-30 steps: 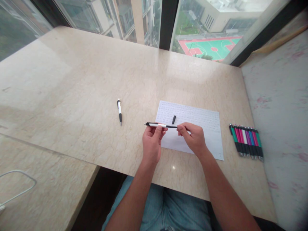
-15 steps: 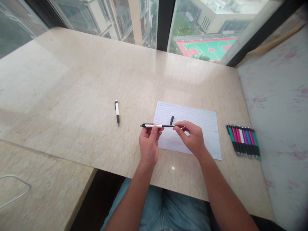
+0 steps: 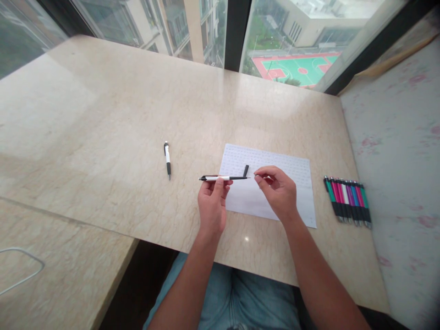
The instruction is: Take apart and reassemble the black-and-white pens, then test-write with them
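My left hand [image 3: 212, 201] is closed around the white barrel of a ballpoint pen [image 3: 223, 178], held level above the paper's left edge. The pen's clip end points left, and a thin refill point sticks out of its black front end on the right. My right hand [image 3: 277, 190] is a little way off to the right, thumb and forefinger pinched on a tiny pen tip [image 3: 255, 174], only partly visible. Just behind the held pen, a black rubber grip sleeve [image 3: 246, 170] lies on the written sheet of paper [image 3: 271, 206].
A second white and black pen [image 3: 167, 160] lies on the stone counter [image 3: 113, 137] at left. Several coloured pens [image 3: 349, 201] lie in a row beside the wall at right. A white cable [image 3: 34, 261] is at the lower left. Windows border the back.
My right hand has moved right and slightly up, away from the pen's front end, with the tip between its fingers. The thin refill point is now exposed. My left hand has barely moved.
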`<state>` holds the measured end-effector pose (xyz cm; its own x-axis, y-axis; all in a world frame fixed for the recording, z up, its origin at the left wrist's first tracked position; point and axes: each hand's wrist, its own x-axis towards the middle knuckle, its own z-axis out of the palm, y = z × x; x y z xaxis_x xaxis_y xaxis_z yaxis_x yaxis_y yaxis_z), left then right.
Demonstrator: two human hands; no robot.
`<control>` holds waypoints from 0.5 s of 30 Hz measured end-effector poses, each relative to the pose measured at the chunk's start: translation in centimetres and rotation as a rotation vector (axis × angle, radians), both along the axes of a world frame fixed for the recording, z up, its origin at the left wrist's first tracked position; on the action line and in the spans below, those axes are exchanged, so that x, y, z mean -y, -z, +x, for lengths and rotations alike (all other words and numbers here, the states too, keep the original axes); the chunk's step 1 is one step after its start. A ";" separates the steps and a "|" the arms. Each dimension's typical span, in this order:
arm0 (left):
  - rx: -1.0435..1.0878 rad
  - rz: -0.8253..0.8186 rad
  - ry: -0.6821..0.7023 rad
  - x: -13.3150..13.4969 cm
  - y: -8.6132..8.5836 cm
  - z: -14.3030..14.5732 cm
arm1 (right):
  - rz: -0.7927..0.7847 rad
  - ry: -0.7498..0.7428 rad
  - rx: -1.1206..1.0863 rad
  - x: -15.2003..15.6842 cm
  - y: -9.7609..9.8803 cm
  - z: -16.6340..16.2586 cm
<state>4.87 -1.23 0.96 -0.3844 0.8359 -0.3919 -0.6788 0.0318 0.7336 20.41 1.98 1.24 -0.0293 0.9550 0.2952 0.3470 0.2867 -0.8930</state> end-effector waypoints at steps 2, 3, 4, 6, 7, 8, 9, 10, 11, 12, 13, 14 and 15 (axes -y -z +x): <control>0.004 -0.010 -0.013 0.0 0.0 0.0 | 0.025 0.041 0.149 -0.4 0.5 0.4; 0.006 -0.012 -0.017 0.0 0.0 -0.1 | 0.041 0.051 0.236 -0.7 0.8 0.6; 0.007 -0.012 -0.018 0.0 0.0 -0.1 | 0.058 0.054 0.321 -0.9 1.1 0.7; 0.009 -0.008 -0.017 0.0 0.1 -0.1 | 0.086 0.062 0.462 -1.4 1.9 0.8; 0.011 -0.005 -0.017 0.0 0.1 -0.2 | 0.096 0.064 0.517 -1.6 2.2 0.8; 0.013 -0.003 -0.016 0.0 0.2 -0.2 | 0.104 0.065 0.558 -1.7 2.5 0.7; 0.017 -0.002 -0.015 0.0 0.2 -0.2 | 0.111 0.062 0.586 -1.8 2.8 0.7; 0.020 -0.002 -0.015 0.0 0.2 -0.2 | 0.116 0.059 0.600 -1.9 2.9 0.6; 0.023 -0.002 -0.016 0.0 0.2 -0.2 | 0.119 0.054 0.601 -1.9 3.0 0.6; 0.026 -0.002 -0.015 0.0 0.1 -0.2 | 0.120 0.049 0.596 -1.9 3.1 0.6; 0.030 -0.002 -0.016 0.0 0.1 -0.2 | 0.121 0.046 0.590 -1.9 3.1 0.6; 0.033 -0.002 -0.017 0.0 0.1 -0.2 | 0.122 0.044 0.586 -1.9 3.1 0.6; 0.035 -0.003 -0.019 0.0 0.0 -0.2 | 0.123 0.042 0.585 -1.9 3.1 0.6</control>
<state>4.68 -1.26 0.93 -0.3867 0.8273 -0.4075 -0.7043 0.0203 0.7096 21.00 3.90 -1.86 -0.1836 0.9186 0.3500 0.7844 0.3515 -0.5110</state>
